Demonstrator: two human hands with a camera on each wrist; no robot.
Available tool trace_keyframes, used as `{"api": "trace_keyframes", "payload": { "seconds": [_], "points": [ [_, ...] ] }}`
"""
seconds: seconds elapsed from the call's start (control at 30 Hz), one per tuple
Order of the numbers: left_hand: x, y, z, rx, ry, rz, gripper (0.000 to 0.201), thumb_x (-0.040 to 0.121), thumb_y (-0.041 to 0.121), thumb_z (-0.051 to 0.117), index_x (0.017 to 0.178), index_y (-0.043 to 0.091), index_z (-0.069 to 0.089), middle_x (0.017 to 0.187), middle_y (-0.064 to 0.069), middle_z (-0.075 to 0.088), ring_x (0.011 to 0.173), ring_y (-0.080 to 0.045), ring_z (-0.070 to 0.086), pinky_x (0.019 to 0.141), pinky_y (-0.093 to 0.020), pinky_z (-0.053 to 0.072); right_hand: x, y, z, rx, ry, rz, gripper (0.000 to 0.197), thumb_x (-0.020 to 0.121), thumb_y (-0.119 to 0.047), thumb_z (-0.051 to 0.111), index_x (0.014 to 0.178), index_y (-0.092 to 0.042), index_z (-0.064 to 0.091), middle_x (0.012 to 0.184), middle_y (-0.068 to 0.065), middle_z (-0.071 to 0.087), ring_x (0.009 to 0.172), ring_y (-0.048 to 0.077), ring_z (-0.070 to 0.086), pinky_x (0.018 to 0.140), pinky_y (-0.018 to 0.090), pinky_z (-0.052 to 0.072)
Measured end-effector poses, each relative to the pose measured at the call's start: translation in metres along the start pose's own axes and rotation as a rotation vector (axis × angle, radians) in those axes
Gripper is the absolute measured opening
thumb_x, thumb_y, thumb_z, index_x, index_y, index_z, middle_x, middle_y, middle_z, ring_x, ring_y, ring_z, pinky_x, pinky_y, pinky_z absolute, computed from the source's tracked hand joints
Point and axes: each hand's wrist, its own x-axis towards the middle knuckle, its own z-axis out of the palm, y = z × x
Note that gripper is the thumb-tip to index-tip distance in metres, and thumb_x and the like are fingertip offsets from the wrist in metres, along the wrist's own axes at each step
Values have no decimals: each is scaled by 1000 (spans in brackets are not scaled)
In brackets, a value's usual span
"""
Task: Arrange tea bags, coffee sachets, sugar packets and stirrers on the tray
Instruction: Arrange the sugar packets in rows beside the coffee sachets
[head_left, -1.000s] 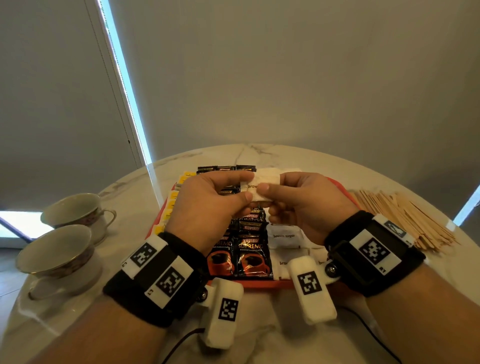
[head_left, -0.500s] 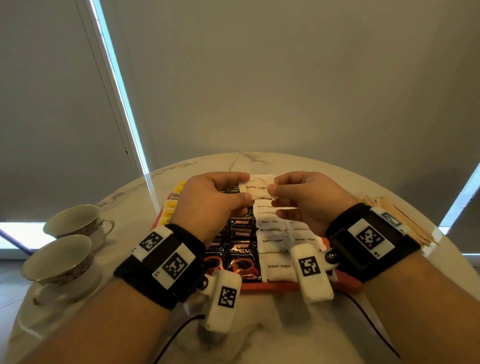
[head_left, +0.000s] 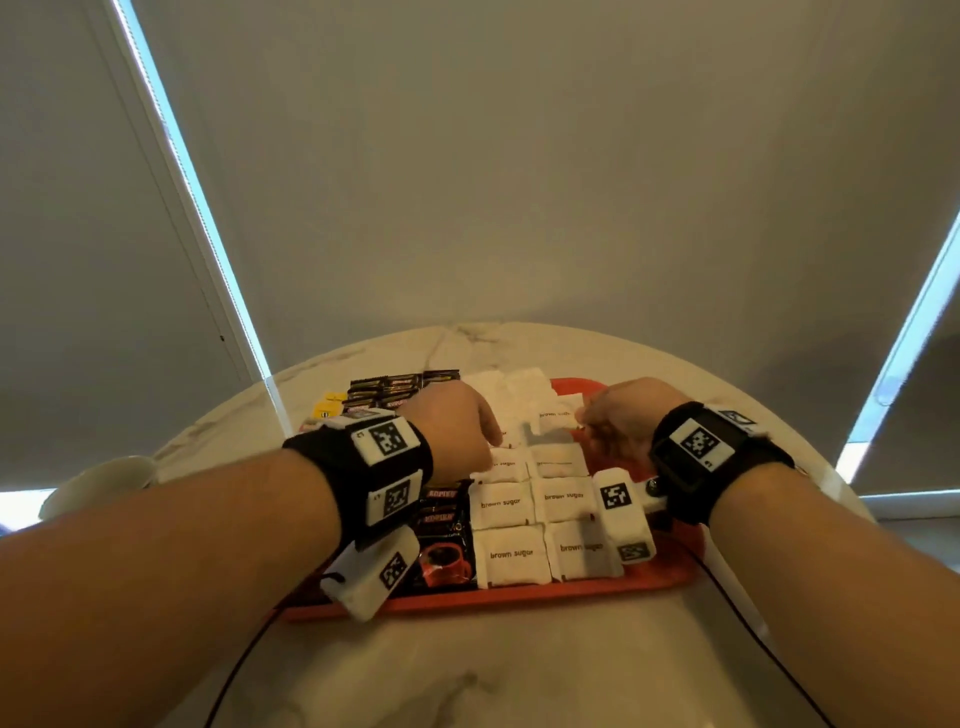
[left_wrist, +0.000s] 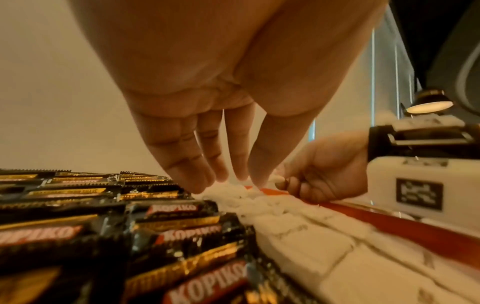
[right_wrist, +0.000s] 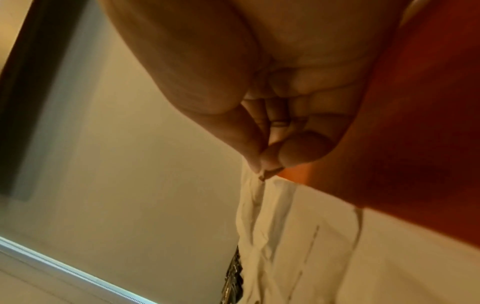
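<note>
A red tray (head_left: 519, 597) on the marble table holds black Kopiko coffee sachets (head_left: 441, 519) (left_wrist: 182, 232), yellow tea bags (head_left: 330, 405) at its far left and two columns of white brown sugar packets (head_left: 511, 553) (left_wrist: 298, 232). My right hand (head_left: 582, 418) (left_wrist: 281, 182) (right_wrist: 261, 173) pinches the right edge of one sugar packet (head_left: 553, 415) (right_wrist: 259, 205) low over the far end of the right column. My left hand (head_left: 491, 441) (left_wrist: 233, 181) points down with straight fingers, and its tips touch the packets in the left column. No stirrers are in view.
A white cup (head_left: 98, 483) stands on the table at the left, partly behind my left forearm. A thin black cable (head_left: 234, 670) runs across the marble in front of the tray. The tray's red floor (head_left: 576, 387) shows bare at the far right corner.
Both hands have gone down and forward from above the tray to its far end. The left hand has let go of the packet, and the right hand still pinches it.
</note>
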Motion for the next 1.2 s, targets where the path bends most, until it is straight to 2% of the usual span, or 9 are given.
{"api": "trace_keyframes", "payload": {
  "seconds": [0.13, 0.47, 0.57, 0.63, 0.7, 0.83, 0.93, 1.03, 1.2],
  "points": [
    [3, 6, 6, 124, -29, 3, 28, 95, 20, 70, 121, 29, 75, 129, 8, 67, 103, -7, 56, 82, -22, 45, 6, -3, 4, -52, -28, 9, 13, 86, -5, 75, 96, 3, 74, 80, 15, 70, 72, 26, 61, 77, 38, 55],
    [12, 11, 14, 104, -107, -20, 34, 99, 18, 59, 131, 23, 72, 138, 2, 64, 122, -18, 61, 91, -27, 52, 16, 0, 10, -188, -19, 29, 12, 83, -9, 79, 90, 1, 75, 77, 11, 70, 73, 23, 62, 83, 39, 58],
    [14, 8, 15, 66, -103, -13, 37, 97, 16, 59, 130, 25, 72, 138, 4, 64, 123, -16, 60, 89, -25, 49, 18, 4, 8, -47, 18, 20, 14, 91, -13, 70, 96, 0, 71, 85, 11, 70, 79, 25, 66, 79, 36, 57],
    [16, 5, 16, 45, -106, -14, 38, 95, 16, 60, 130, 26, 72, 139, 6, 63, 124, -16, 59, 89, -24, 48, 18, 8, 8, 101, 39, -13, 21, 95, -15, 65, 110, 0, 68, 98, 11, 70, 91, 25, 69, 91, 41, 59],
    [17, 4, 18, 31, -113, -17, 39, 95, 18, 62, 132, 27, 71, 139, 7, 61, 124, -16, 58, 87, -25, 46, 14, 12, 10, 188, 53, -45, 25, 96, -22, 65, 115, -6, 65, 111, 10, 70, 102, 25, 67, 99, 47, 55],
    [20, 2, 21, 15, -119, -14, 42, 92, 22, 66, 134, 29, 69, 139, 9, 60, 123, -15, 58, 85, -24, 44, 8, 16, 22, 262, -48, -118, 38, 94, -38, 64, 123, -14, 68, 134, 23, 63, 125, 46, 58, 109, 59, 45],
    [20, 4, 21, 22, -119, -1, 45, 92, 25, 68, 136, 28, 68, 140, 7, 61, 123, -15, 59, 85, -24, 45, 8, 15, 26, 186, -66, -84, 58, 70, -74, 59, 103, -27, 70, 131, 7, 66, 123, 33, 59, 110, 57, 41],
    [18, 4, 21, 32, -114, 9, 46, 93, 27, 68, 139, 27, 65, 140, 6, 62, 125, -15, 58, 88, -24, 44, 4, 9, 25, 220, -85, -59, 59, 68, -81, 56, 99, -31, 65, 139, 3, 61, 128, 30, 54, 113, 55, 37],
    [15, 1, 19, 22, -98, 5, 49, 93, 30, 70, 141, 25, 63, 141, 5, 62, 127, -15, 58, 95, -26, 46, 8, -6, 18, 374, -78, -56, 67, 94, -66, 52, 138, -17, 54, 156, 11, 42, 145, 33, 37, 119, 50, 31]
  ]
}}
